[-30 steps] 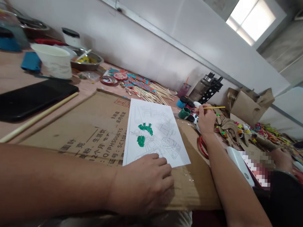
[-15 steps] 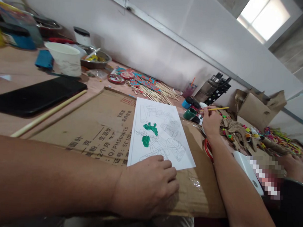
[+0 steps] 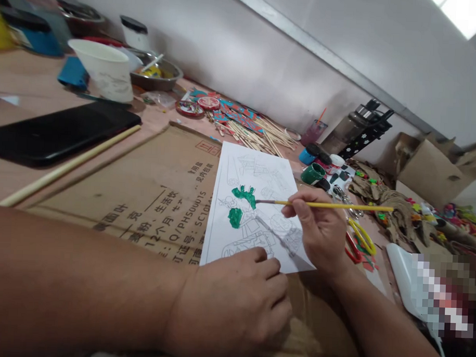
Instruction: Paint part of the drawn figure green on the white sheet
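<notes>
A white sheet with a line drawing (image 3: 277, 174) lies on flattened cardboard (image 3: 156, 165). Two patches of green paint (image 3: 235, 218) show on its left half. My left hand (image 3: 234, 298) rests on the sheet's lower edge with the fingers curled under, and nothing shows in them. Between the thumb and fingers of my right hand (image 3: 324, 236) is a yellow-handled paintbrush (image 3: 350, 207), held nearly level. Its dark tip is at the right end of the upper green patch; whether it touches, I cannot tell. An uncovered jar of green paint (image 3: 313, 174) stands just beyond the sheet.
At left lie a black phone (image 3: 63, 133) and a wooden stick (image 3: 74, 162), with a paper cup (image 3: 105, 69) behind. Thin sticks (image 3: 259, 135) lie along the wall. Scissors with red and yellow handles (image 3: 361, 237) and a white device (image 3: 404, 278) are at right.
My right hand has brought the paintbrush from beside the green paint jar back left over the sheet. My left hand stays on the lower edge. The camera view has shifted somewhat.
</notes>
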